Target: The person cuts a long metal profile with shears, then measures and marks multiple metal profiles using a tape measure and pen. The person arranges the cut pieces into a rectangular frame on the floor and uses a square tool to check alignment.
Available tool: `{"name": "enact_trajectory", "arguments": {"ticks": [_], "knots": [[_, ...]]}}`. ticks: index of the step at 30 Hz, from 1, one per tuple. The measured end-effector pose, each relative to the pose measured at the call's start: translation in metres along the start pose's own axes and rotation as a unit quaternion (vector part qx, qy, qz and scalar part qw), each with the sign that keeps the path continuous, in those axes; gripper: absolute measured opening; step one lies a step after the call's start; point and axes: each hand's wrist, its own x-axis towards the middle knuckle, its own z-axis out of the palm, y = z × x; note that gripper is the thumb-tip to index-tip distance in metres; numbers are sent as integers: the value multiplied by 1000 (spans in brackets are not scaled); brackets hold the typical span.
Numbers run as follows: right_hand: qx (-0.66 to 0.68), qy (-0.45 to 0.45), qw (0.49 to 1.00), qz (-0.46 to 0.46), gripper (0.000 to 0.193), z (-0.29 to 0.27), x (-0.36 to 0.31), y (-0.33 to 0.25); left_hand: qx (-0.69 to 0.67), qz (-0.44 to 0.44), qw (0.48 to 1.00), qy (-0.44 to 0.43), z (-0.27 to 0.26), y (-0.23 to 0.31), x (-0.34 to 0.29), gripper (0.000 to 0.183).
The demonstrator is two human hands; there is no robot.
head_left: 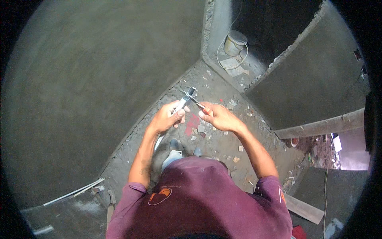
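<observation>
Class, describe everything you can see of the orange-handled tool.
The tool has an orange handle, partly hidden by the right hand gripping it, and a slim, dark, metal-looking front. Held above the floor, it slants up and leftward, meeting the strip near its dark end. Its exact kind is unclear.

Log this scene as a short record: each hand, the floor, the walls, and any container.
Left hand: grips a white strip with a dark far end
Right hand: grips an orange-handled tool, its metal part crossing near the strip's far end
Floor: dusty, scattered with rubble and red scraps
Walls: plain, grey
Container: pale bucket, standing upright
</observation>
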Motion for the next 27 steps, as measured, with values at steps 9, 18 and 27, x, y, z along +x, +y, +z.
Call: {"name": "enact_trajectory", "arguments": {"ticks": [9,18,27], "knots": [[-81,-77,993,37,37,-25,-6,-37,-431,-135,857,-248,7,-29,40,108],[-99,-109,983,109,41,-32,-47,-67,-633,-87,768,39,51,-40,67,56],[199,-41,977,64,43,42,-59,1,-655,-28,746,114,54,-32,71,26]]}}
